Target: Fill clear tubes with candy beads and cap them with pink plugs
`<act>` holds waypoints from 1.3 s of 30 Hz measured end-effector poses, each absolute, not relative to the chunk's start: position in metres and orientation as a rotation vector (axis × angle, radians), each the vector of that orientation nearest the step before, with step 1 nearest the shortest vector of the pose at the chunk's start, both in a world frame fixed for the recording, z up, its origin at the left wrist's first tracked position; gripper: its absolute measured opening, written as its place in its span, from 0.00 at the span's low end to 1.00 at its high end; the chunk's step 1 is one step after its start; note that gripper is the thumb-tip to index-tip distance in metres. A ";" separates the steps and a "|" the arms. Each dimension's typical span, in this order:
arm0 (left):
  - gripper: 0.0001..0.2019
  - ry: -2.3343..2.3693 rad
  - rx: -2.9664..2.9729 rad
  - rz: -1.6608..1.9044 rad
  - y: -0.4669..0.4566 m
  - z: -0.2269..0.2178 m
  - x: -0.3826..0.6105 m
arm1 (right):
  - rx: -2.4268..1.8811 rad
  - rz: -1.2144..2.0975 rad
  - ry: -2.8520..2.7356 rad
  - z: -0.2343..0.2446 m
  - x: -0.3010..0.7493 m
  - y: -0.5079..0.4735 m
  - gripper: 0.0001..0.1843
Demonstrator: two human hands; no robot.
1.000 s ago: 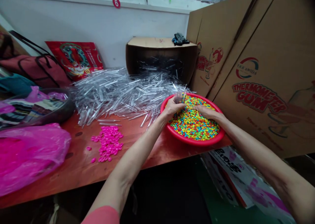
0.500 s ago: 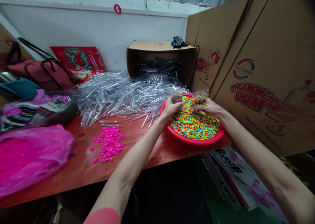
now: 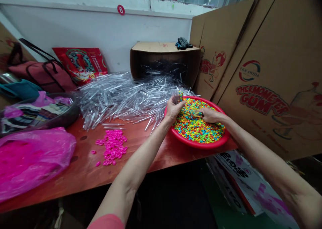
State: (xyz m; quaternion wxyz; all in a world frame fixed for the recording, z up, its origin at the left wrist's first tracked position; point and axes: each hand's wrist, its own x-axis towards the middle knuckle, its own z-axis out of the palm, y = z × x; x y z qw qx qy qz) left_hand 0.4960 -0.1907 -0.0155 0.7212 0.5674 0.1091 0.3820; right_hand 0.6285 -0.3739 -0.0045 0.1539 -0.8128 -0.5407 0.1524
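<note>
Hard to make out: a narrow clear plastic tube [image 3: 179, 96], mostly wrapped in the curled fingers of the left hand [image 3: 173, 110], with only its upper end showing and a few coloured pieces visible inside; and a second clear tube [image 3: 195, 113], blurred and low against the heap, its contents unclear, pinched at one end by the right hand [image 3: 212, 115]. Neither hand open: the left closed round the upright tube, just inside the basin's far left rim, and the right with thumb and fingers drawn together on the nearly flat tube. Whether the tip of that second tube sat in the heap or just above it, impossible to tell. Directly beneath both hands, a heap of small multicoloured candy pieces [image 3: 198, 128] in yellow, green, blue, orange and pink, filling a round red plastic basin [image 3: 198, 146] near the front right corner of the orange-red wooden bench [image 3: 75, 165]. Just left of the basin, a sprawling pile of clear plastic tubes [image 3: 118, 101] across the back of the bench. Nearer the front edge, a small scatter of bright pink plastic rings [image 3: 112, 147]. At the left end, a crumpled magenta plastic bag [image 3: 30, 162]. Along the back, a brown cardboard box [image 3: 163, 68] holding more tubes, with crumpled dark gloves [image 3: 183, 43] on top; to the right, tall brown cardboard sheets [image 3: 261, 100] printed "Thermometer Gum".
</note>
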 end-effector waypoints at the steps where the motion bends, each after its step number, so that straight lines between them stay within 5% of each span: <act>1: 0.14 0.247 1.240 0.867 -0.190 -0.016 0.496 | -2.251 0.467 -1.492 -0.004 0.629 -0.374 0.15; 7: 0.14 0.243 1.207 0.928 -0.188 -0.016 0.497 | -1.576 0.566 -0.782 0.012 0.635 -0.362 0.25; 13: 0.15 0.205 1.222 0.901 -0.188 -0.018 0.496 | -1.434 0.479 -0.684 0.013 0.642 -0.322 0.29; 18: 0.14 0.225 1.231 0.900 -0.189 -0.015 0.494 | -1.726 0.345 -1.074 0.019 0.658 -0.326 0.20; 22: 0.12 0.243 1.250 0.936 -0.189 -0.014 0.494 | -2.281 -0.082 -1.569 0.029 0.666 -0.355 0.05; 24: 0.12 0.258 1.255 0.951 -0.188 -0.015 0.494 | -2.489 -0.287 -1.701 0.025 0.660 -0.364 0.08; 33: 0.12 0.301 1.250 0.949 -0.188 -0.017 0.494 | -2.134 0.477 -1.559 0.003 0.642 -0.371 0.23; 37: 0.12 0.307 1.249 0.953 -0.188 -0.016 0.495 | -2.325 0.250 -1.588 0.015 0.647 -0.382 0.08; 39: 0.13 0.299 1.246 0.950 -0.188 -0.016 0.495 | -2.436 0.138 -1.632 0.013 0.642 -0.380 0.10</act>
